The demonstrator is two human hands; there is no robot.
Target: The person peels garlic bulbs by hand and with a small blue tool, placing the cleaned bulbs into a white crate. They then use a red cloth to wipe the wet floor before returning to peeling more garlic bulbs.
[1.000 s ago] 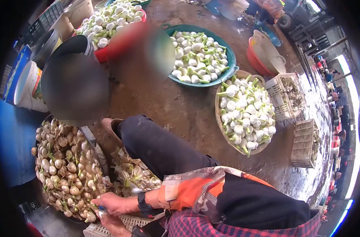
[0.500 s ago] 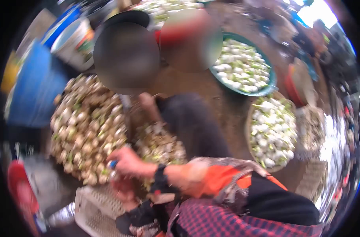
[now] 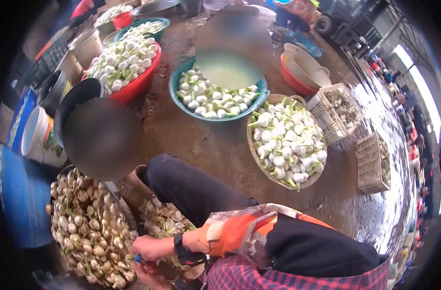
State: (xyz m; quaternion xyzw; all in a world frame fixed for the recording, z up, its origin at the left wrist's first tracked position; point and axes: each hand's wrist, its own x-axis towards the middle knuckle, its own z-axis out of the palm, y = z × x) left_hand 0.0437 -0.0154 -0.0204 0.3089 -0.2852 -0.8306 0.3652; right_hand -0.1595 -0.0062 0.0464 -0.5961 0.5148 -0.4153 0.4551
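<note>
At the lower left, my right hand [image 3: 153,247], with a black band at its wrist, is closed. A small blue thing [image 3: 137,258] shows at its fingertips; I cannot make out its kind. Just below, my left hand [image 3: 151,277] is curled close to the right one, partly covered by it, and what it grips is hidden. Both hands are at the edge of a big heap of unpeeled garlic bulbs [image 3: 87,232] with brown skins. Loose peelings and trimmings [image 3: 164,217] lie beside my dark-trousered leg [image 3: 181,183].
Trimmed white garlic fills a tan basin [image 3: 253,145], a teal basin [image 3: 173,92] and a red basin [image 3: 145,79]. Plastic crates [image 3: 368,166] stand on the wet floor at right. A blue barrel [image 3: 22,198] and a white bucket [image 3: 34,137] are at left, near a person in a dark hat [image 3: 77,99].
My view has swung up and to the right, so the heap and my hands appear lower and farther left. Both hands stay close together beside the garlic heap.
</note>
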